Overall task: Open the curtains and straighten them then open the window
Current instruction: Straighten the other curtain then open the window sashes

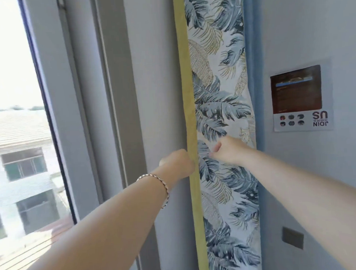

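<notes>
The curtain, printed with blue and gold leaves, hangs gathered in a narrow column beside the window frame, with a yellow-green strip along its left edge and a blue strip along its right. My left hand, with a bracelet on the wrist, is closed on the yellow-green edge. My right hand grips the leaf-printed cloth just to the right, at about the same height. The window is on the left, with its grey frame between the glass and the curtain.
A poster is stuck to the grey wall right of the curtain. Lower on that wall is a dark wall plate. Rooftops and a neighbouring building show through the glass.
</notes>
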`<state>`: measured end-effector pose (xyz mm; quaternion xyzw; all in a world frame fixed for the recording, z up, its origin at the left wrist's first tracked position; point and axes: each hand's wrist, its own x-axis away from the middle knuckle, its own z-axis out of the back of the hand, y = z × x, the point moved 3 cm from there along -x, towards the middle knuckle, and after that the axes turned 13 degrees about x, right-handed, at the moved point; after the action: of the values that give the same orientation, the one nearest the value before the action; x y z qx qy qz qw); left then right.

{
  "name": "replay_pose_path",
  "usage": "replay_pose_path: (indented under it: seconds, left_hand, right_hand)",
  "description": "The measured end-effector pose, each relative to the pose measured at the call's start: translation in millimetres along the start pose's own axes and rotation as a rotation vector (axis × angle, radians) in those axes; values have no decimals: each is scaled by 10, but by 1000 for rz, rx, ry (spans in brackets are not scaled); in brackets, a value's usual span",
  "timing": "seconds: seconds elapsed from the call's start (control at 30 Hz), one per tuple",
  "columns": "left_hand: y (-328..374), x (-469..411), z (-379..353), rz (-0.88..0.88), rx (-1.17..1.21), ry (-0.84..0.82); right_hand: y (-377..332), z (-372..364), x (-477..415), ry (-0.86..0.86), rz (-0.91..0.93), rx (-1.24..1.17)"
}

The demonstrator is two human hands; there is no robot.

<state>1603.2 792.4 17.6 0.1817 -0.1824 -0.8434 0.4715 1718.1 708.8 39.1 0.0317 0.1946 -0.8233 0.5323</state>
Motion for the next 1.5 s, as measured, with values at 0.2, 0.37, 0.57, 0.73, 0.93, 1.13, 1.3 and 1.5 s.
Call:
replay_pose_path:
  seconds: [0.2,0.37,0.57,0.73,0.93,1.13,1.3,1.5]
  left_hand:
    - [-696,672,253,97,-124,144]
    - [-1403,1316,539,288,-170,204]
    - [-2075,2365,978,513,-162,325]
    - [-2589,3338,1325,677,-150,391]
    - [-3128,4237,1818,808,-119,485]
    - [-3802,4791,2430,756,-212,526]
    - [-4372,4939,2741,717,-321,450]
    - [-4812,4930,3059,701,-328,463]
  right_hand:
    - [-858,-284,435,-263,266,72]
    - [-1568,-532,764,-310,503,94]
    - [-2427,-896,1361,-321,782,175]
    - [-3206,-1139,2056,-364,939,125]
    - [-4121,-1282,2712,-402,976,-102]
    - [-5083,-1367,2979,-313,848,-243]
    - [-5643,-1485,2989,-282,724,-341]
    - [-6177,-1528,2797,-354,487,-655]
